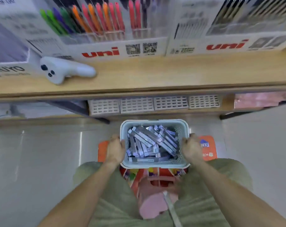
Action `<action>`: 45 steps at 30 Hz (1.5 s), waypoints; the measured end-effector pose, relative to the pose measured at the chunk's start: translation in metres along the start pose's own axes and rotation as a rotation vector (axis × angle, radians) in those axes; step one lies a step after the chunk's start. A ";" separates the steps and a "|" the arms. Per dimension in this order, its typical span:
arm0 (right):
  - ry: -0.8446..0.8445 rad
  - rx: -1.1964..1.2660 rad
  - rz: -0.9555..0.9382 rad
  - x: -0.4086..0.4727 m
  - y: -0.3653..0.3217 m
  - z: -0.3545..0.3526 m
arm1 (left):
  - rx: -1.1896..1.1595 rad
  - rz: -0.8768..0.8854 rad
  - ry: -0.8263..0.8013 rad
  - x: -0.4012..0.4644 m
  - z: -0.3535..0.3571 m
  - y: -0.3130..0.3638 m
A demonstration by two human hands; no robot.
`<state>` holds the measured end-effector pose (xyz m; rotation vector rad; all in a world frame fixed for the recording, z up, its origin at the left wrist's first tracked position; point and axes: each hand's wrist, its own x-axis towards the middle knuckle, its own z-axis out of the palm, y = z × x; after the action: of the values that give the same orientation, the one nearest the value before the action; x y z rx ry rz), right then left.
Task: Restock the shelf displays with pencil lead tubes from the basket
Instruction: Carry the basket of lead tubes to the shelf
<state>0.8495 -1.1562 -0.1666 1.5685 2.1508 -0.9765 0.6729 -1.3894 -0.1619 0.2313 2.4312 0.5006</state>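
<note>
Left hand (pixel 114 149) grips the left rim of the basket (pixel 153 164); right hand (pixel 191 148) grips the right rim, fingers curled over the edge. Basket sits between the hands, over an orange box (pixel 207 149), below the shelf (pixel 155 76). Lead tubes (pixel 152 142) lie heaped inside. White controller (pixel 65 69) on shelf, left. Pen displays (pixel 106 25) stand behind it.
</note>
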 end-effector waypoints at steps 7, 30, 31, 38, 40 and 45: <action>-0.073 -0.143 0.003 0.092 0.064 0.084 | 0.101 0.006 -0.060 0.078 0.123 -0.042; 0.006 -0.097 0.020 0.225 0.136 0.226 | 0.099 -0.059 -0.004 0.175 0.268 -0.102; 0.017 -0.092 0.015 0.224 0.137 0.227 | 0.088 -0.061 0.000 0.174 0.269 -0.104; 0.233 -0.038 -0.228 0.185 0.130 0.210 | 0.059 0.010 0.047 0.149 0.265 -0.094; 0.268 -0.020 -0.344 0.169 0.123 0.206 | 0.070 0.123 0.136 0.137 0.265 -0.088; -0.004 -0.034 -0.383 0.153 0.110 0.223 | 0.039 0.252 0.038 0.127 0.277 -0.076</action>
<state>0.8648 -1.1784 -0.4576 1.1577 2.5057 -1.0419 0.7434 -1.3411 -0.4644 0.5539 2.4634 0.5716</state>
